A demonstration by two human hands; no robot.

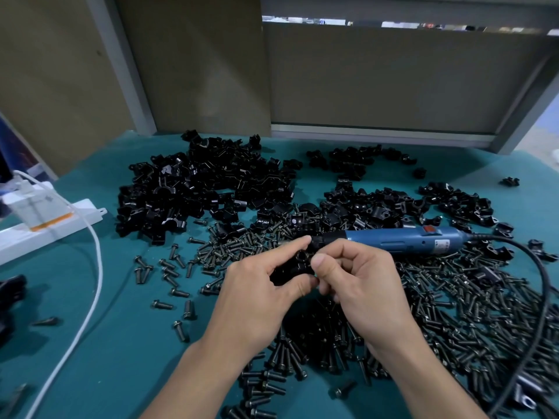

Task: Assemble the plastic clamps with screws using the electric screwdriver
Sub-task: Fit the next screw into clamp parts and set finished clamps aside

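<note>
My left hand (260, 291) and my right hand (360, 285) meet at the table's middle and together hold a black plastic clamp (295, 269). Left thumb and fingers curl round its lower left side. The right thumb and forefinger pinch its right edge; whether a screw sits between them is hidden. The blue electric screwdriver (405, 239) lies on its side just behind my hands, tip pointing left, untouched. Dark screws (453, 322) are strewn in a thick layer under and to the right of my hands. Black clamp parts (196, 189) are heaped behind.
A white power strip (48, 226) and white cable (90, 285) lie on the teal table cover (127, 337) at the left. The screwdriver's black cord (541, 297) loops down the right side. Grey partition panels (378, 77) stand behind the table.
</note>
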